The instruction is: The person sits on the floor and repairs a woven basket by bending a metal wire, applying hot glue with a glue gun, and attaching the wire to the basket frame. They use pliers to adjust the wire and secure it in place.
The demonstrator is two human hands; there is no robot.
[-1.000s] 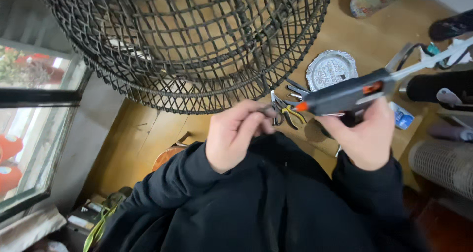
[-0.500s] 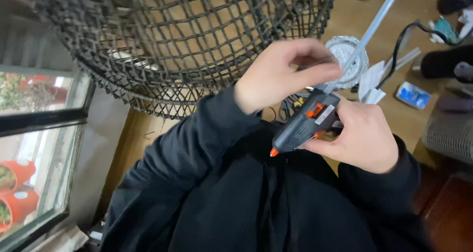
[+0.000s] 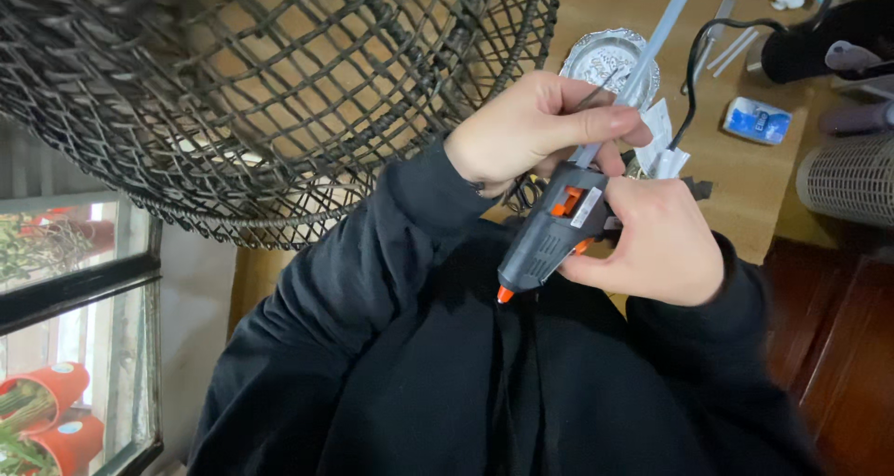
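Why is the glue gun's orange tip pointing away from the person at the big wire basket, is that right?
Not quite. In the head view, the glue gun held in the right hand points its orange tip back toward the person's dark top, away from the wire basket.

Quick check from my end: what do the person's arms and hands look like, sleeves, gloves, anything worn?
Both arms are in long black sleeves of a soft, creased fabric, with ribbed cuffs ending at the wrists. The left hand and right hand are bare: no gloves, and no rings, watch or bracelet show. Nails are short and unpainted. No markings show on the sleeves.
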